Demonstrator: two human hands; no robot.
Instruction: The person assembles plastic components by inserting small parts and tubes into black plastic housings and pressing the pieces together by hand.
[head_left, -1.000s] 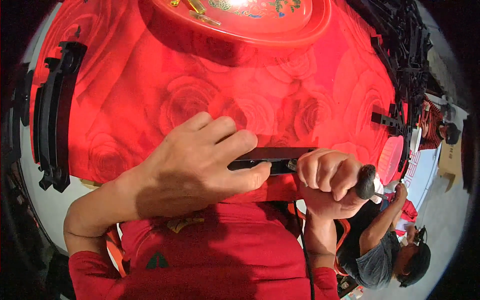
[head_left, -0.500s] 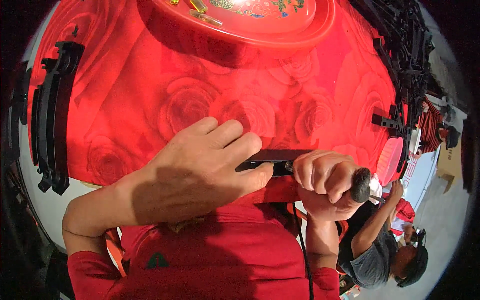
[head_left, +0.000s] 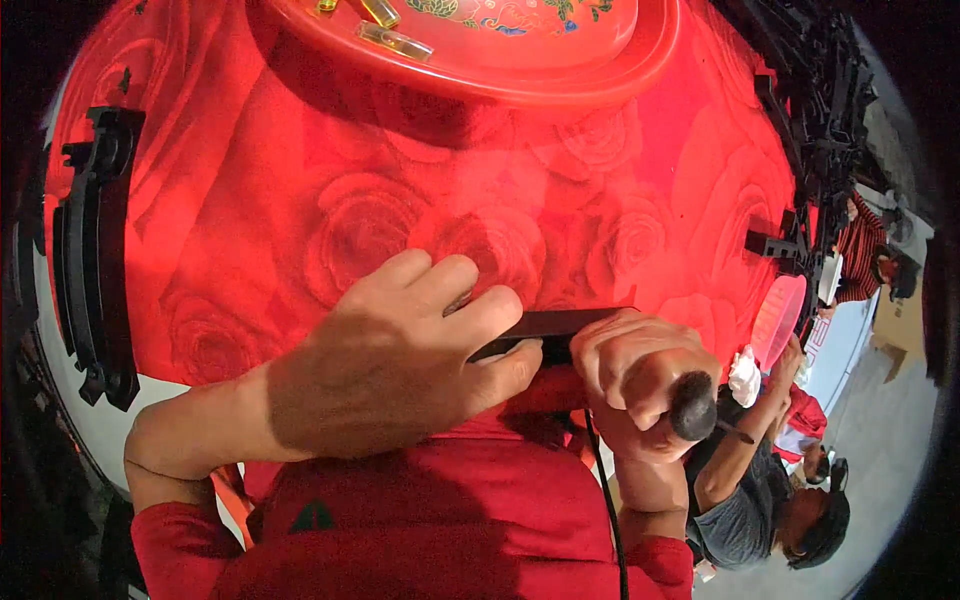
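Observation:
My left hand (head_left: 400, 350) is closed round a long black plastic strip (head_left: 565, 322), thumb below and fingers above, close to the table's near edge. Beside it, my right hand (head_left: 640, 365) makes a fist at the strip's right part. Out of that fist sticks the rounded dark end of a tool handle (head_left: 692, 405). The tool's working end is hidden by my fingers and the strip, so I cannot tell its exact kind.
A red oval tray (head_left: 520, 85) with small clear yellowish tubes (head_left: 395, 42) stands at the far side. Black plastic parts (head_left: 95, 260) lie at left, more (head_left: 815, 110) at right. A pink basket (head_left: 778, 318) and another person (head_left: 745, 500) are on the right.
The black strip has tilted, showing a different face. My right fist has shifted slightly left and down, with the handle end moving along. The whole view has shifted a little.

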